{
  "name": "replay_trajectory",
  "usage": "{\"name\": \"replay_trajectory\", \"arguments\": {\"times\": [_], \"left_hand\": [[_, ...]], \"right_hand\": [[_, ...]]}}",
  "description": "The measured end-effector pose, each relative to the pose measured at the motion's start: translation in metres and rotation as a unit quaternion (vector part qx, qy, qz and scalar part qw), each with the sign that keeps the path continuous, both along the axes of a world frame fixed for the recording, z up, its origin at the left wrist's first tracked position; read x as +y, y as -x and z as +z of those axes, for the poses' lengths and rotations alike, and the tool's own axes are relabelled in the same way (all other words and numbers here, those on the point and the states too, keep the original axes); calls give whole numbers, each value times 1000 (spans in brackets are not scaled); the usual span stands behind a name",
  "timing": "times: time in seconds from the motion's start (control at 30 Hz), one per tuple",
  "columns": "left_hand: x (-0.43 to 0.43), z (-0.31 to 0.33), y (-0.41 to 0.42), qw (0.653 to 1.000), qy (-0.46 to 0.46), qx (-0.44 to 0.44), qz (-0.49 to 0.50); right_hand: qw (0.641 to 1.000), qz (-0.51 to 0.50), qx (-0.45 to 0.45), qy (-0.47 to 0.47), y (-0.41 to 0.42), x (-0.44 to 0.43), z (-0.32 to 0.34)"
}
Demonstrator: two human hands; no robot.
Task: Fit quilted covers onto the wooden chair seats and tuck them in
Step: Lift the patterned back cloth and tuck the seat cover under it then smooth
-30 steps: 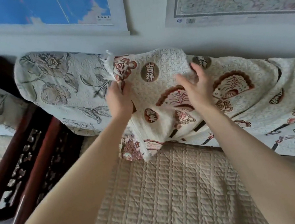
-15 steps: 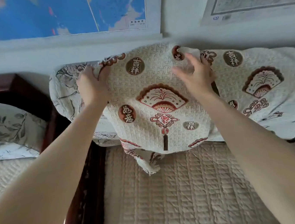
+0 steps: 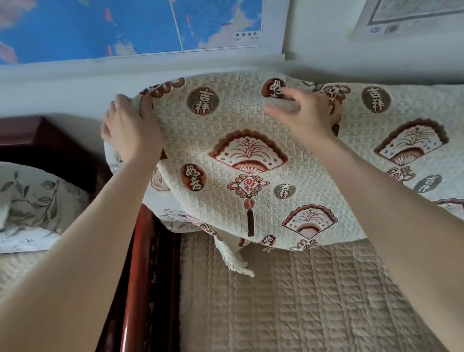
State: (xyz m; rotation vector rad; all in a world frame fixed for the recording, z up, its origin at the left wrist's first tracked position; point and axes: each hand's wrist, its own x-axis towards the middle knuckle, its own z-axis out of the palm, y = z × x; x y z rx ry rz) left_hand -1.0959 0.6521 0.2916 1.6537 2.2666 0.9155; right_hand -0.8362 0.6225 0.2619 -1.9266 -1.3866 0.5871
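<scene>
Head: quilted seat (image 3: 284,314); blue map (image 3: 109,22) bkgd

Both forearms are bare along all their visible length, wrists included. The left hand (image 3: 130,132), at the quilted cover's (image 3: 240,180) upper left edge, shows its back and knuckles; the right hand (image 3: 309,113), by the cover's top middle, shows likewise.

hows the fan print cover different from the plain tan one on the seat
The fan-print cover carries fans, character medallions and a red knot; the tan cover is plain stitched squares. The fan-print cover hangs draped, left hand gripping its top edge, right hand on it; the tan cover lies flat. A fringe hangs from the fan-print cover; the tan cover shows none. Both are quilted.
</scene>
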Motion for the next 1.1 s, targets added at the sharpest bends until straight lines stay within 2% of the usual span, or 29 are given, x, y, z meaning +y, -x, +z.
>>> {"name": "replay_trajectory", "arguments": {"times": [0.23,0.4,0.63,0.8,1.0,1.1], "left_hand": [[-30,4,8,989,-28,-126,71],[-41,8,18,976,-62,-180,107],[-46,-6,23,935,-129,-272,189],[-42,-9,29,946,-114,-236,191],[-38,-15,34,988,-19,-137,64],[-58,-31,30,989,-1,-146,16]], "right_hand": [[999,17,-39,-12,8,-20,3],[995,51,-84,6,23,-26,4],[993,69,-81,44,29,-26,-2],[992,82,-89,32,34,-25,-3],[994,75,-84,-8,36,-17,-2],[995,59,-74,-41,39,-28,-10]]}}
